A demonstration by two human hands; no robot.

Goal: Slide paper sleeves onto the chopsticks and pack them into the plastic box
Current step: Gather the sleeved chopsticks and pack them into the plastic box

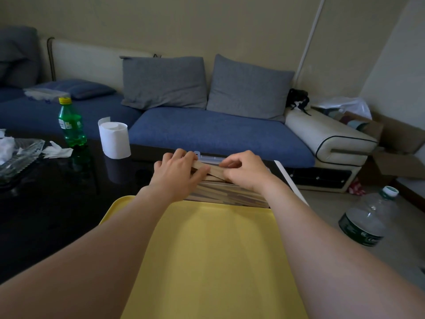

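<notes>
A clear plastic box (210, 158) stands on the dark table just beyond a yellow tray (207, 249). Several sleeved chopsticks (227, 195) lie stacked inside it. Both hands are over the box and hold one tan paper-sleeved chopstick pair (212, 169) between them, lying crosswise. My left hand (178, 172) grips its left end with curled fingers. My right hand (245, 172) pinches its right end. The hands hide most of the box's far part.
On the black table (57, 203) stand a green bottle (71, 123), a white paper roll (114, 140), and crumpled tissues with a glass dish (20, 153) at the left. A blue sofa (218, 132) is behind. A large water bottle (368, 217) and cardboard boxes (395, 157) stand on the floor at the right.
</notes>
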